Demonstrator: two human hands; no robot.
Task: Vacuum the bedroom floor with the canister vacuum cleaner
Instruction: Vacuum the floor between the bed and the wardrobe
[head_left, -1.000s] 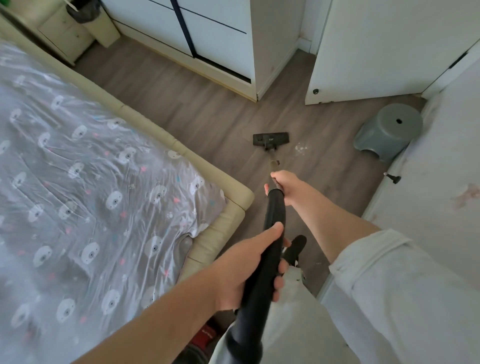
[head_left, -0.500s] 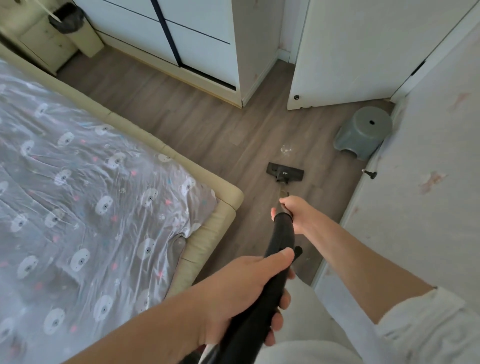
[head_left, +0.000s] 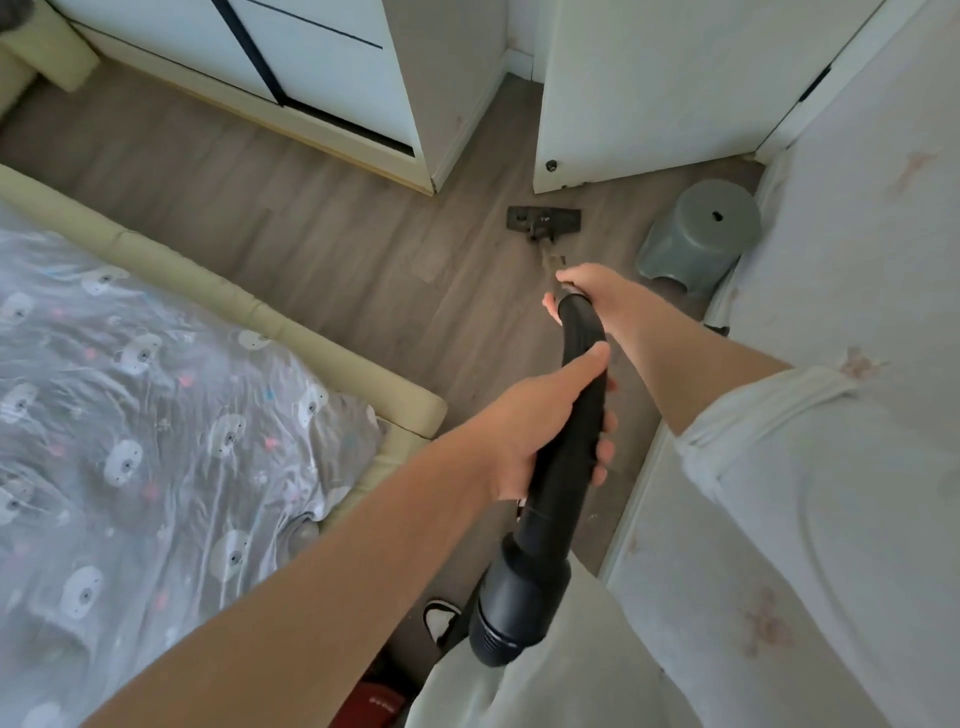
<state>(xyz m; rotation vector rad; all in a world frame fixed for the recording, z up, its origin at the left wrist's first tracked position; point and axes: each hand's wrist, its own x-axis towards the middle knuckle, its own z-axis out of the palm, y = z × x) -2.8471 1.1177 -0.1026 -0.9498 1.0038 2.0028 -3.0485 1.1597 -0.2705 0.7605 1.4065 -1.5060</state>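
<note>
Nearest, the left hand (head_left: 540, 426) is wrapped around the smooth black curved handle (head_left: 566, 441) of the vacuum, thumb lying along its top. Below it the handle widens into a thick round collar (head_left: 514, 608). Further along, the right hand (head_left: 587, 291) grips the upper end of the handle where the thin metal tube (head_left: 551, 257) starts. The flat rectangular floor nozzle (head_left: 543, 219) rests on the grey wood-grain floor (head_left: 311, 218), just beside the bottom edge of a white door (head_left: 649, 93). A round grey plastic stool (head_left: 701, 234) stands to the right. On the left is a bed (head_left: 156, 415) with a padded beige frame and glossy cover.
</note>
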